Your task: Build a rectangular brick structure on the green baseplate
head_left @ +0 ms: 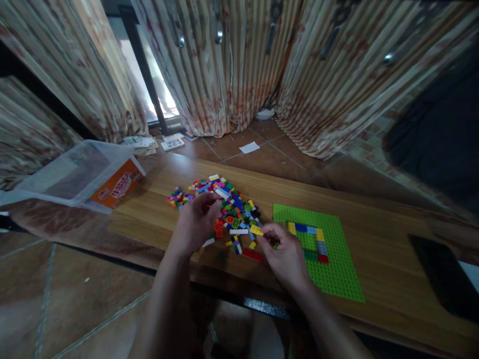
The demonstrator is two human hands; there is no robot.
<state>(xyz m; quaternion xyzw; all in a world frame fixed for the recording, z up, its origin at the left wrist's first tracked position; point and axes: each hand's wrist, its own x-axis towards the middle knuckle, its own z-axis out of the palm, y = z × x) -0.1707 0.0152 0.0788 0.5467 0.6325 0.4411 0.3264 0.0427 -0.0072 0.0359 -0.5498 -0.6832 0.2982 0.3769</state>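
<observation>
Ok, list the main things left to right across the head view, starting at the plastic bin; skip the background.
Clear plastic bin → left hand → yellow brick pinched by the right hand → green baseplate → black flat object.

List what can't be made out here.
All in the head view:
Left hand: fingertips too blurred against the brick pile to tell whether it holds a brick.
Bricks beneath that hand: hidden by it.
Yellow brick: one end covered by the right hand.
Brick outline, left side: partly behind the right hand.
Orange label: smallest print too small.
White item: cut off by right edge.
</observation>
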